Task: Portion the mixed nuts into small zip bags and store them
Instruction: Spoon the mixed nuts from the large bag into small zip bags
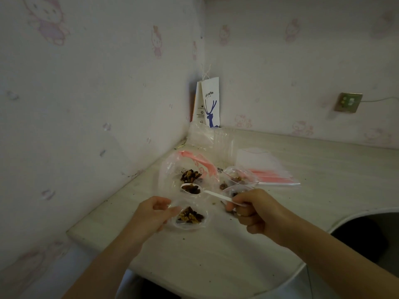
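Note:
A large clear bag (172, 167) with a pink zip lies open on the table, a heap of mixed nuts (190, 175) inside it. My right hand (253, 209) grips the handle of a white plastic spoon (210, 193), whose bowl carries nuts just above a small zip bag (190, 219). That small bag holds a portion of nuts, and my left hand (151, 213) pinches its left edge, keeping its mouth open. Two more small bags with nuts (236, 178) lie behind my right hand.
A stack of unused zip bags (265, 169) with pink strips lies at the right on the pale table (216, 251). Crumpled clear plastic (205, 134) and a white coffee paper bag (210, 102) stand in the wall corner. The table curves away at the right.

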